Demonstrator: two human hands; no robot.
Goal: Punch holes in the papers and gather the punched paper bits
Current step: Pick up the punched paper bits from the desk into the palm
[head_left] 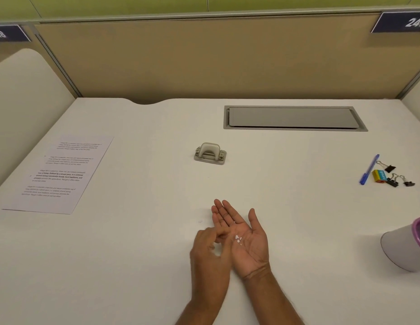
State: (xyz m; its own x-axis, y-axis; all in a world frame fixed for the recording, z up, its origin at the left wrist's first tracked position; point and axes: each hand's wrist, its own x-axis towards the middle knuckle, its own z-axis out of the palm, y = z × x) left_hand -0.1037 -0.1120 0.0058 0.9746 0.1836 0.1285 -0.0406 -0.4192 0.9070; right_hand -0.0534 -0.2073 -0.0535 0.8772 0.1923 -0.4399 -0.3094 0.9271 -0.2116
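Note:
My right hand [245, 240] lies palm up near the front middle of the white desk [286, 207], fingers spread, with several small white paper bits [237, 239] resting on the palm. My left hand [210, 254] is beside it, its curled fingertips pinched together at the edge of the right palm; whether a bit is between them is too blurred to tell. One faint paper bit [200, 221] lies on the desk just left of the hands. A grey hole punch [210, 153] stands further back at the centre. Printed papers [59, 174] lie stacked at the far left.
A tilted lilac bin [406, 247] with a purple rim sits at the right edge. A blue pen [369, 170], a yellow box [379, 176] and three black binder clips [393, 181] lie at the right. A grey cable hatch [294, 118] is set into the desk's back. Beige partitions surround the desk.

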